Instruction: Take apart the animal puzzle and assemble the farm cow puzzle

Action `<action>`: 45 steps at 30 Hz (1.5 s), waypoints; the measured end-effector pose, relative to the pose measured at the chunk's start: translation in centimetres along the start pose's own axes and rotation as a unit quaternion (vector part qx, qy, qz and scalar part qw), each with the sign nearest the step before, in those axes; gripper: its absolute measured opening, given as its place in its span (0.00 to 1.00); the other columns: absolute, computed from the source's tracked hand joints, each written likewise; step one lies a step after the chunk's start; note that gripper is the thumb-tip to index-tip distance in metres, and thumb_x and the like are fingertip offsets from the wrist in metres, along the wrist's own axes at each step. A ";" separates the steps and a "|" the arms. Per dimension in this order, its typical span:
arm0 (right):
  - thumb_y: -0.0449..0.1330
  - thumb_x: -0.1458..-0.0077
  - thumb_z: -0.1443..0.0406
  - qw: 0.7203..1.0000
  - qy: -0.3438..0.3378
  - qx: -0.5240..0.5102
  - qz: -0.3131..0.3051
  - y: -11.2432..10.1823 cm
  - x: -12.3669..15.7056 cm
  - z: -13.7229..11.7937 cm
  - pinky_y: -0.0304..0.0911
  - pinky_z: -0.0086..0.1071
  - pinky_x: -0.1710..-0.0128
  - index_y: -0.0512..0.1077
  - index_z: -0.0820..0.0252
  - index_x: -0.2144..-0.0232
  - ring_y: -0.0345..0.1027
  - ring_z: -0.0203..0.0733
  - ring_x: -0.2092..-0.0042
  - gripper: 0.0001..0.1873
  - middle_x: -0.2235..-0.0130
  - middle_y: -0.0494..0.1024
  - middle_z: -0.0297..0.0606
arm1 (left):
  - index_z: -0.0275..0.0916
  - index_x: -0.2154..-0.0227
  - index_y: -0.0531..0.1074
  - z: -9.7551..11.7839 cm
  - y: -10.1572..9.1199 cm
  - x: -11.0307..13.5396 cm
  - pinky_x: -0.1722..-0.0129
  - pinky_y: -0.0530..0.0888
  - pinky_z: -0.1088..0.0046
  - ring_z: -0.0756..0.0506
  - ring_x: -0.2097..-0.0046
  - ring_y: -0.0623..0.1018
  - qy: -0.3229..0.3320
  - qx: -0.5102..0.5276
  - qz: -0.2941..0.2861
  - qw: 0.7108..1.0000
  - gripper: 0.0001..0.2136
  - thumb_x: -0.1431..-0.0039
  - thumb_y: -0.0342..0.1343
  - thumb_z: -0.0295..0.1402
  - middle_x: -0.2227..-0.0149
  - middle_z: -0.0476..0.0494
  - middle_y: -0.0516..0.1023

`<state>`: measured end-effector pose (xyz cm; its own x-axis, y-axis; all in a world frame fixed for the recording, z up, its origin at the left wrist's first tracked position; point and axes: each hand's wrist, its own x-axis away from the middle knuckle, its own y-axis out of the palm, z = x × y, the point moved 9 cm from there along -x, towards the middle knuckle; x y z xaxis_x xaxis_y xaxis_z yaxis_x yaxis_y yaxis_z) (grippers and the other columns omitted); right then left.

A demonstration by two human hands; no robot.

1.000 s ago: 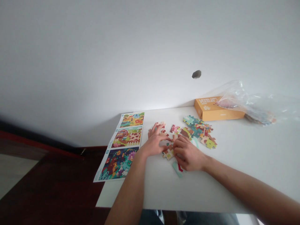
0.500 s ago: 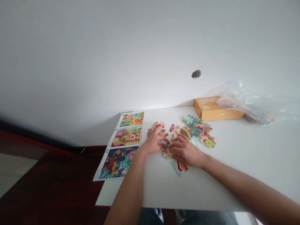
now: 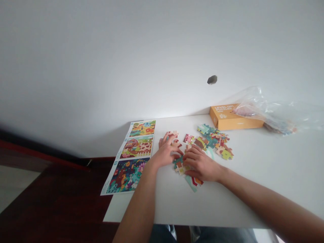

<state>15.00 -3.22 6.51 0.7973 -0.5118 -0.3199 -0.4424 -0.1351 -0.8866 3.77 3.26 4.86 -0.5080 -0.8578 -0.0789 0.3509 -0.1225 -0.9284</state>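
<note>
The wall (image 3: 101, 60) is white and has a dark hole (image 3: 212, 80) in it. An orange puzzle box (image 3: 240, 125) near the wall says "LEVEL UP! PUZZLES" on top, and a clear, crinkly plastic bag (image 3: 277, 111) lies partly over it. Down on the left, the floor (image 3: 63, 209) is dark reddish brown.

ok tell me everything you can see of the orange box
The orange box looks like cardboard: a low, rectangular carton lying flat. Its top carries white lettering, "LEVEL UP! PUZZLES", above a white puzzle-piece emblem; a small white mark on the front is too small to read. It sits at the back of the white table, by the wall. A clear plastic bag drapes over its right part, blurring that end.
</note>
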 end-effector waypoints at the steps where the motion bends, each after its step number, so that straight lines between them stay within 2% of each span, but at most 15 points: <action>1: 0.59 0.40 0.56 1.000 -0.004 -0.005 0.000 0.0 0.0 -0.2 0.50 0.49 0.40 0.73 0.58 0.56 0.61 0.49 0.48 0.14 0.54 0.75 0.42 | 0.54 0.65 0.82 -0.1 -0.1 0.0 0.34 0.46 0.41 0.30 0.30 0.41 -0.002 -0.002 0.005 1.000 0.09 0.46 0.63 0.31 0.31 0.57 0.50; 4: 0.59 0.40 0.56 1.000 -0.021 -0.021 0.003 0.0 0.0 -0.8 0.49 0.48 0.40 0.72 0.57 0.58 0.61 0.47 0.49 0.12 0.55 0.76 0.40 | 0.54 0.66 0.82 -0.5 -0.5 -0.1 0.34 0.47 0.42 0.32 0.30 0.43 -0.015 -0.011 0.036 0.999 0.08 0.44 0.61 0.31 0.32 0.59 0.53; 8: 0.60 0.40 0.57 0.999 -0.027 -0.023 0.008 0.3 0.0 -0.9 0.49 0.48 0.40 0.72 0.57 0.58 0.61 0.47 0.49 0.12 0.56 0.76 0.41 | 0.52 0.67 0.82 -0.8 -1.1 -0.1 0.34 0.48 0.44 0.33 0.30 0.46 -0.026 -0.022 0.069 0.997 0.06 0.43 0.61 0.33 0.34 0.56 0.58; 11: 0.61 0.41 0.56 1.000 -0.018 -0.015 0.012 0.2 0.1 -0.4 0.50 0.49 0.41 0.72 0.57 0.57 0.61 0.48 0.49 0.14 0.56 0.76 0.42 | 0.51 0.67 0.82 -0.2 -1.0 0.0 0.34 0.47 0.42 0.30 0.30 0.44 -0.009 -0.011 0.049 0.999 0.05 0.48 0.65 0.37 0.33 0.55 0.55; 15: 0.61 0.42 0.57 0.999 0.018 -0.007 0.026 -0.3 0.3 0.7 0.52 0.48 0.42 0.73 0.57 0.58 0.62 0.49 0.49 0.12 0.57 0.76 0.42 | 0.49 0.62 0.80 0.3 -0.6 0.1 0.35 0.46 0.38 0.27 0.30 0.40 0.007 0.000 0.013 1.000 0.15 0.55 0.70 0.41 0.31 0.51 0.52; 20: 0.62 0.43 0.59 0.999 0.031 -0.001 0.025 -0.4 0.4 1.0 0.52 0.49 0.41 0.72 0.57 0.59 0.62 0.48 0.49 0.11 0.56 0.75 0.41 | 0.43 0.70 0.78 0.2 -0.1 0.0 0.36 0.47 0.37 0.27 0.30 0.39 0.001 -0.006 -0.006 1.000 0.10 0.54 0.68 0.40 0.31 0.51 0.52; 23: 0.62 0.43 0.59 0.999 0.030 0.000 0.025 -0.4 0.3 0.9 0.52 0.49 0.41 0.72 0.57 0.59 0.62 0.48 0.50 0.11 0.57 0.75 0.41 | 0.44 0.66 0.78 0.2 -0.8 0.2 0.35 0.47 0.38 0.29 0.30 0.40 0.002 -0.006 0.012 1.000 0.09 0.50 0.66 0.38 0.31 0.50 0.52; 25: 0.62 0.43 0.59 0.999 0.031 0.000 0.025 -0.4 0.3 0.9 0.53 0.49 0.42 0.72 0.57 0.59 0.62 0.48 0.50 0.11 0.57 0.75 0.41 | 0.46 0.61 0.78 0.0 -1.3 0.4 0.35 0.47 0.39 0.29 0.30 0.40 -0.005 -0.009 0.021 1.000 0.11 0.50 0.65 0.36 0.31 0.49 0.52; 30: 0.62 0.43 0.58 0.999 0.037 -0.002 0.024 -0.3 0.5 1.1 0.53 0.48 0.42 0.72 0.57 0.59 0.61 0.48 0.50 0.11 0.56 0.74 0.41 | 0.49 0.58 0.77 -1.6 -1.2 1.1 0.36 0.46 0.36 0.26 0.30 0.36 -0.034 -0.012 -0.027 0.999 0.20 0.58 0.70 0.39 0.30 0.49 0.48; 35: 0.62 0.42 0.59 0.999 0.045 -0.005 0.024 -0.4 0.5 1.3 0.53 0.47 0.43 0.72 0.57 0.59 0.61 0.48 0.50 0.11 0.55 0.74 0.41 | 0.48 0.61 0.78 -3.0 -0.7 1.5 0.36 0.44 0.37 0.25 0.30 0.34 -0.062 -0.011 -0.048 0.997 0.19 0.58 0.70 0.40 0.29 0.49 0.45; 40: 0.61 0.42 0.59 0.999 0.046 -0.006 0.022 -0.3 0.5 1.2 0.53 0.48 0.43 0.73 0.57 0.59 0.61 0.48 0.50 0.11 0.56 0.74 0.41 | 0.46 0.63 0.78 -2.7 -0.5 1.4 0.36 0.42 0.35 0.26 0.30 0.36 -0.072 -0.002 -0.062 0.995 0.15 0.56 0.69 0.38 0.30 0.48 0.46; 45: 0.61 0.42 0.59 0.999 0.040 -0.006 0.029 -0.5 0.5 1.2 0.55 0.47 0.44 0.73 0.57 0.59 0.61 0.48 0.50 0.11 0.56 0.74 0.42 | 0.44 0.64 0.76 -2.1 -0.6 1.3 0.36 0.46 0.37 0.26 0.30 0.38 -0.061 0.017 -0.060 0.996 0.15 0.57 0.69 0.36 0.30 0.45 0.48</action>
<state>16.11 -2.35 6.35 0.7355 -0.5849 -0.3418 -0.4915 -0.1134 -0.8635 1.21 3.24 4.54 -0.4489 -0.8900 0.0797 0.3212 -0.2440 -0.9150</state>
